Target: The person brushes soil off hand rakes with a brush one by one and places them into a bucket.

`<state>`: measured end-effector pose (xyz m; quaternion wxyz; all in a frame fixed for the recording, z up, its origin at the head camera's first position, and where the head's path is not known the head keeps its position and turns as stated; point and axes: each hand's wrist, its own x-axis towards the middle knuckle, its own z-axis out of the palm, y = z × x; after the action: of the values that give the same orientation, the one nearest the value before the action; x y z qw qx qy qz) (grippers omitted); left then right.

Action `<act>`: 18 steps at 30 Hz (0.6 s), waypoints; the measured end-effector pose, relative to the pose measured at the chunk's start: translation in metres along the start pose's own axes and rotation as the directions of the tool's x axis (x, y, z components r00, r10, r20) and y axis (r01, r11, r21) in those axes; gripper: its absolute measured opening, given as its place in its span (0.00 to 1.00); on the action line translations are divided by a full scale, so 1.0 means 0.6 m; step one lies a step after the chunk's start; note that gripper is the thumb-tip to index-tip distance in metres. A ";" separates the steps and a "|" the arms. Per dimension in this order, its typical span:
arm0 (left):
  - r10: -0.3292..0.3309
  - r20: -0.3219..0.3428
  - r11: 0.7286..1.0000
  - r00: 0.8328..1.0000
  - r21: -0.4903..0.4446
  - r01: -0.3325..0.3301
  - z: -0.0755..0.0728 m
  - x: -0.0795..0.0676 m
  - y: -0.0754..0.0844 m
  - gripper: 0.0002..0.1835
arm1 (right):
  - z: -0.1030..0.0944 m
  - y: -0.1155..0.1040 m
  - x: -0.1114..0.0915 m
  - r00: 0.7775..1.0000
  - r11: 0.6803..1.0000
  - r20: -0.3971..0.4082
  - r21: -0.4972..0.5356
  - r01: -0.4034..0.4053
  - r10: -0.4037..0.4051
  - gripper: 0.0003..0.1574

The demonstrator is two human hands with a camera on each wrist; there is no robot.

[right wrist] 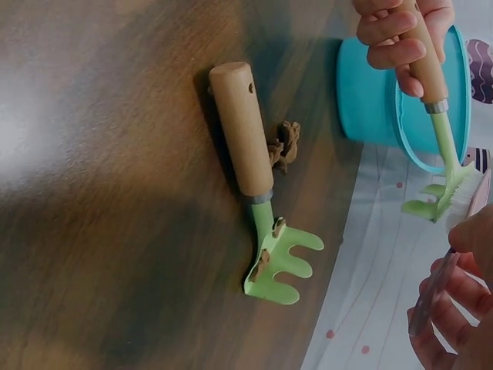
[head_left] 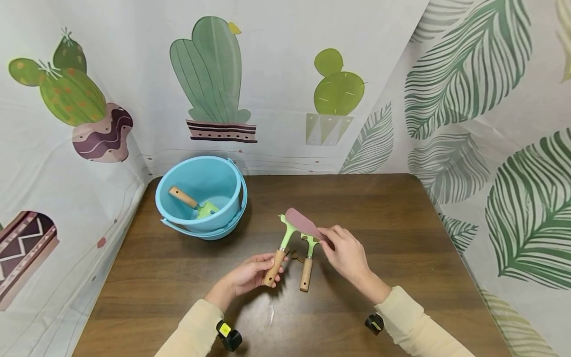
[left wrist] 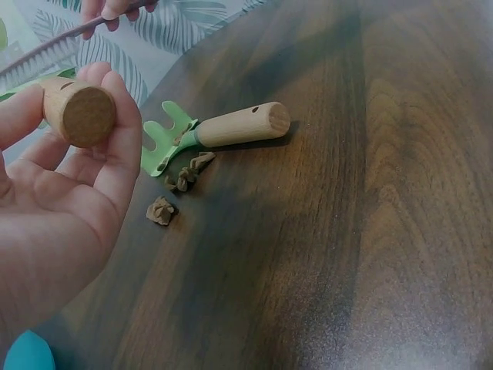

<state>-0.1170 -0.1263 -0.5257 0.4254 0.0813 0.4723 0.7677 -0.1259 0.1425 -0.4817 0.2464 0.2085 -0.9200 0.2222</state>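
Note:
My left hand (head_left: 252, 273) grips the wooden handle of a small hand rake (head_left: 276, 263), lifted above the table with its green head pointing away. In my right hand (head_left: 347, 252) is a pink brush (head_left: 302, 222), pinched by its end. The right wrist view shows its white bristles (right wrist: 464, 197) against the green head of the held rake. Below lies a second hand rake (right wrist: 243, 131) with a wooden handle and green tines, brown bits stuck on its head. Brown crumpled clumps (left wrist: 183, 179) lie beside it on the table.
A light blue bucket (head_left: 202, 229) stands at the back left of the brown wooden table (head_left: 357, 198). Inside it leans a green trowel (head_left: 184, 197) with a wooden handle. Printed cloth (head_left: 285, 99) hangs behind the table and along its sides.

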 end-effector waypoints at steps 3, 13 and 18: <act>0.008 0.000 1.000 1.000 0.008 -0.008 -0.002 -0.003 0.001 0.25 | 0.000 0.006 -0.003 1.000 1.000 0.008 -0.004 -0.004 0.005 0.18; 0.011 -0.044 0.998 0.999 0.057 -0.008 -0.015 -0.020 0.008 0.29 | -0.002 0.028 -0.013 0.999 0.998 0.030 -0.055 -0.039 0.041 0.18; 0.038 -0.077 0.996 0.996 0.078 -0.032 -0.018 -0.029 0.016 0.25 | -0.003 0.037 -0.018 0.998 0.996 0.028 -0.065 -0.056 0.057 0.18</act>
<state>-0.1172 -0.1479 -0.5191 0.3894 0.0756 0.5164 0.7589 -0.1278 0.1645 -0.4928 0.2330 0.1777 -0.9357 0.1965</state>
